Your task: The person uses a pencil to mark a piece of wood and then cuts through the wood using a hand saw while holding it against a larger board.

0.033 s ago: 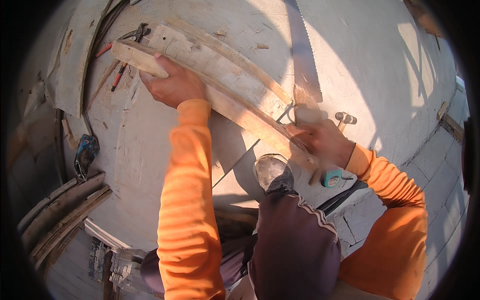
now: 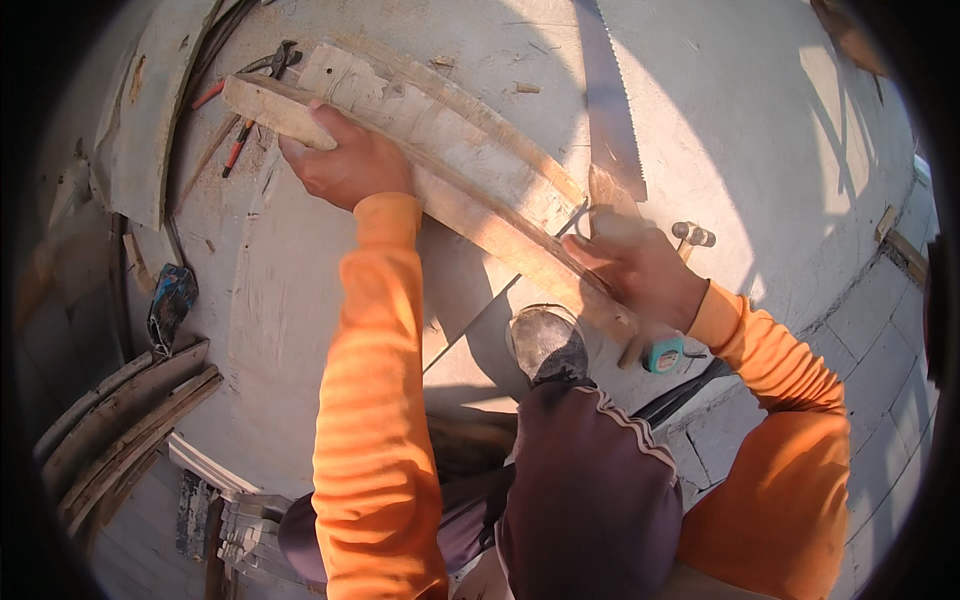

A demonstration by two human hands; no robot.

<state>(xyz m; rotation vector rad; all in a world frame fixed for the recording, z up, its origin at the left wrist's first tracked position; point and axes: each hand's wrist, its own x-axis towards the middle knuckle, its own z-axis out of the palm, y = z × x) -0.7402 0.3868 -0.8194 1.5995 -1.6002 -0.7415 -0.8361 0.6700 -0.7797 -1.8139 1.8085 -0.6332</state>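
A long wooden plank (image 2: 470,215) slants from far left to near right in front of me. My left hand (image 2: 348,160) is closed around its far part, thumb over the upper edge. At its near right end is my right hand (image 2: 655,270), touching or just over the plank; its fingers are smeared by motion, so their grip cannot be made out. Behind the plank lies a wider, rough board (image 2: 430,115). A handsaw (image 2: 612,100) rests on the floor, its wooden handle close to my right hand. A teal tape measure (image 2: 662,355) sits beside the plank's near end.
A hammer (image 2: 692,237) lies right of my right hand. Red-handled pincers (image 2: 262,65) and a red-and-black tool (image 2: 237,148) lie at far left. Stacked wood strips (image 2: 130,430) and a blue-and-black object (image 2: 172,300) are on the left. My shoe (image 2: 547,345) stands near the plank.
My right hand has shifted slightly up and left along the plank. The left hand and the plank have hardly moved.
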